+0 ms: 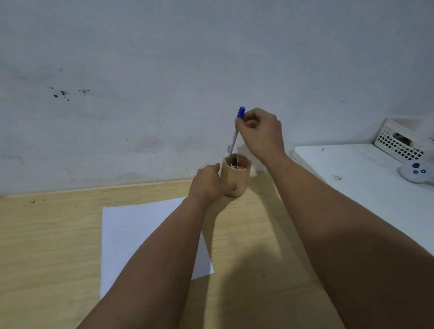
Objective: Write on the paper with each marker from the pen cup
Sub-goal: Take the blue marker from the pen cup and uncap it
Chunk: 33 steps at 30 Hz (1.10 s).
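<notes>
A small tan pen cup [237, 176] stands on the wooden table near the wall, with dark and red marker ends showing inside it. My left hand [209, 183] grips the cup's left side. Above the cup, my right hand [259, 132] pinches a blue-capped marker [236, 130] near its cap, and the marker's lower end sits at the cup's rim. A blank white sheet of paper [139, 235] lies on the table in front of the cup, partly covered by my left forearm.
The wooden table [41, 244] meets a grey wall at the back. To the right is a white surface [372, 184] holding a white lattice basket [403, 143] and a white controller [417, 172].
</notes>
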Each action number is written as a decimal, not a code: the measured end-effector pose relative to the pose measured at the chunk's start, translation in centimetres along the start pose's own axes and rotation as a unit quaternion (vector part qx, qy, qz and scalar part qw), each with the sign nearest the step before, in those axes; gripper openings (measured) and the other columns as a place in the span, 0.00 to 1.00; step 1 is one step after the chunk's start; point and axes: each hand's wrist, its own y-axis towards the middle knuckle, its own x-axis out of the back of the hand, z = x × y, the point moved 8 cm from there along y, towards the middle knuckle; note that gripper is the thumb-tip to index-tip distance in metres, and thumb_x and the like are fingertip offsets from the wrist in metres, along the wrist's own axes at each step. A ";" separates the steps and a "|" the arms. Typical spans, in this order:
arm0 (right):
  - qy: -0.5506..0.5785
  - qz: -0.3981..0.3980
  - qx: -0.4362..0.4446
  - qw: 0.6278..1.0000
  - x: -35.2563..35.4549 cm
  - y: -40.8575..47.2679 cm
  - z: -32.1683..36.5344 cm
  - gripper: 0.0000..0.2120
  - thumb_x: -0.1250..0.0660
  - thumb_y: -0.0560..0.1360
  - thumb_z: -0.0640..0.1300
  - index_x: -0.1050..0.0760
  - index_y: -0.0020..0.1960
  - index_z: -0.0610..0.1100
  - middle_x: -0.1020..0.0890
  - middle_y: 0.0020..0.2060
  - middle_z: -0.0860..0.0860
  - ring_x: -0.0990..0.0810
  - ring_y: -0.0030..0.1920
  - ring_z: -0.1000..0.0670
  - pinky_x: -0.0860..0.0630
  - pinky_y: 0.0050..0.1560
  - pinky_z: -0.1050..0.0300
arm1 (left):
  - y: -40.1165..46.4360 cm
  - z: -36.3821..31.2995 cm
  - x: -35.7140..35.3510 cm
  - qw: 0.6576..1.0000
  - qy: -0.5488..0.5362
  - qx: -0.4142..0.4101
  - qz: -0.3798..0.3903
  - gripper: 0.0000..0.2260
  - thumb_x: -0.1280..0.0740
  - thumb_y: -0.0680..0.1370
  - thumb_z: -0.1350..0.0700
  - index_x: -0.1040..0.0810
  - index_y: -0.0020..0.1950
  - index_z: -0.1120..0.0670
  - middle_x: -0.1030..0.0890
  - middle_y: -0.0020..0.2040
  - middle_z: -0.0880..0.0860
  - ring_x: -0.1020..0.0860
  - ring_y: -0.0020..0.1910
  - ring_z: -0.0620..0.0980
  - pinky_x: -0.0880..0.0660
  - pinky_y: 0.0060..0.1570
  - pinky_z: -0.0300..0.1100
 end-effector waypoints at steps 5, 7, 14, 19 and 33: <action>0.055 0.026 0.043 0.997 0.5 -1.0 5.4 0.03 0.27 0.80 0.46 0.19 0.48 0.49 0.14 0.39 0.53 0.13 0.41 0.51 0.16 0.50 0.54 | -2.8 -1.0 7.7 0.996 -0.006 -0.005 -0.092 0.22 0.28 0.77 0.45 0.17 0.67 0.56 0.15 0.64 0.54 0.18 0.65 0.53 0.24 0.67 0.50; 0.083 0.083 0.033 0.992 -1.3 -2.8 6.4 0.05 0.29 0.82 0.45 0.20 0.47 0.51 0.14 0.40 0.49 0.12 0.41 0.45 0.15 0.52 0.47 | -4.4 -0.7 11.6 0.988 -0.073 0.008 -0.133 0.16 0.30 0.79 0.45 0.13 0.57 0.56 0.12 0.56 0.54 0.16 0.58 0.53 0.20 0.62 0.51; 0.128 0.279 -0.040 0.951 -9.8 -12.8 7.9 0.09 0.32 0.85 0.44 0.16 0.58 0.40 0.14 0.47 0.43 0.16 0.40 0.47 0.16 0.51 0.47 | -12.1 2.2 19.3 0.981 -0.132 0.049 -0.136 0.27 0.41 0.83 0.35 0.19 0.45 0.58 0.15 0.44 0.56 0.17 0.40 0.54 0.17 0.45 0.51; 0.142 0.344 -0.033 0.927 -13.8 -17.3 10.1 0.10 0.30 0.84 0.45 0.14 0.56 0.40 0.14 0.47 0.46 0.17 0.42 0.49 0.15 0.53 0.52 | -15.4 5.3 21.1 0.992 -0.058 0.064 -0.089 0.23 0.41 0.85 0.40 0.19 0.51 0.58 0.22 0.41 0.54 0.23 0.41 0.52 0.21 0.37 0.44; 0.103 0.358 0.024 0.928 -19.0 -19.5 11.9 0.12 0.29 0.83 0.48 0.12 0.55 0.40 0.16 0.42 0.49 0.21 0.39 0.52 0.26 0.39 0.66 | -16.1 10.4 22.7 0.982 -0.148 0.098 0.072 0.18 0.40 0.86 0.47 0.26 0.38 0.53 0.38 0.30 0.48 0.41 0.30 0.50 0.35 0.33 0.42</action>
